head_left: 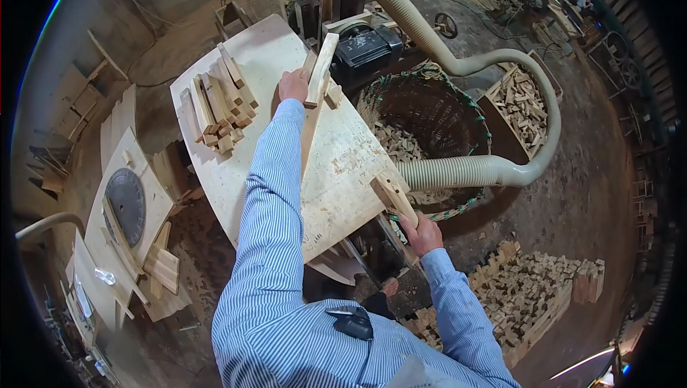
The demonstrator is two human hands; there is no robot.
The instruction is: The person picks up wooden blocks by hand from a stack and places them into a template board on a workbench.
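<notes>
My left hand point(293, 86) is closed at the far part of the pale worktable point(343, 137), its fingers curled against a darker wooden strip point(310, 63). Right beside it stands a lighter wooden bar point(323, 66); the hand hides part of where they meet. Over the table's near right corner, my right hand point(424, 235) grips the lower end of a wooden piece point(392, 198) with dark spots on its face. Left of my left hand lies a stack of square wooden sticks point(218, 102).
A black motor point(366, 48) sits behind the table. To the right are a large woven basket point(458, 112) holding offcuts, a ribbed hose point(465, 171) and a pile of wood blocks point(529, 288). A round saw blade point(125, 205) lies on a board at left.
</notes>
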